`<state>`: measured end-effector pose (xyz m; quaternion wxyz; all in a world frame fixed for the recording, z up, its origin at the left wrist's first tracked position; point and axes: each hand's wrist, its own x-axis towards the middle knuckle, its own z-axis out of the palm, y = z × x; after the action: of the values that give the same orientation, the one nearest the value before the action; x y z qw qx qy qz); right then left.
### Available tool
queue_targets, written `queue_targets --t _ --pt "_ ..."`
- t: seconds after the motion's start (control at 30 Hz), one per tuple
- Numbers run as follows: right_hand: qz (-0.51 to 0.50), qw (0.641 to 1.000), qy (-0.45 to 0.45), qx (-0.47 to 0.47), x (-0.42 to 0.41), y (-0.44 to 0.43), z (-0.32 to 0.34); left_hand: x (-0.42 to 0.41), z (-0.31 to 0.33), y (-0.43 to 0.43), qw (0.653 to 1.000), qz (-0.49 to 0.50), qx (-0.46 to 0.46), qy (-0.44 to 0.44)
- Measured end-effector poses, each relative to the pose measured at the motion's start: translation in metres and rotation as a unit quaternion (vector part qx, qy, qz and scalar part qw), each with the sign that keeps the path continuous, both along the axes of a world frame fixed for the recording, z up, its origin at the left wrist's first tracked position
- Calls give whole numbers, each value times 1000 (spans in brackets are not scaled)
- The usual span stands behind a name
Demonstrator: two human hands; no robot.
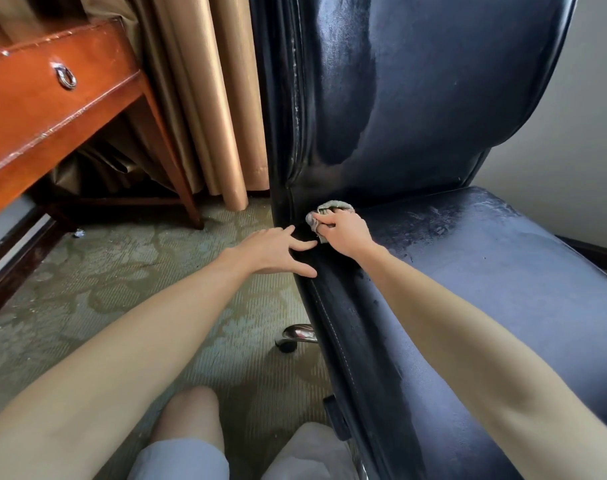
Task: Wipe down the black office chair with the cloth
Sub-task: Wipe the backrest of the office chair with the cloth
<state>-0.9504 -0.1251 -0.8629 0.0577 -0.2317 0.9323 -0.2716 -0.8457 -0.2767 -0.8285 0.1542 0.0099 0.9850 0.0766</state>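
Your right hand (pixel 343 233) grips the bunched cloth (pixel 330 206) at the far-left corner of the chair (pixel 503 271), where seat meets back. Your left hand (pixel 271 251), fingers spread, rests on the seat's left edge; brace with it. Press into the crease, probably dusty, then stroke nearward across the seat's grey haze.
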Motion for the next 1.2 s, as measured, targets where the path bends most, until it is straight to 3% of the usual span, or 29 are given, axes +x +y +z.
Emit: queue_targets --t 0.27,0.57,0.83,1.07,1.2 --pt "126 991 8 49 9 -6 11 16 9 -18 999 33 8 5" --pt "197 980 0 -14 37 29 0 21 12 0 993 74 11 94" --pt "141 986 32 77 31 24 5 17 3 16 986 89 40 133" --pt "7 993 23 118 -10 57 3 -11 8 54 999 34 14 4" --pt "-47 990 40 125 -16 71 4 -17 8 57 1000 20 -7 -22"
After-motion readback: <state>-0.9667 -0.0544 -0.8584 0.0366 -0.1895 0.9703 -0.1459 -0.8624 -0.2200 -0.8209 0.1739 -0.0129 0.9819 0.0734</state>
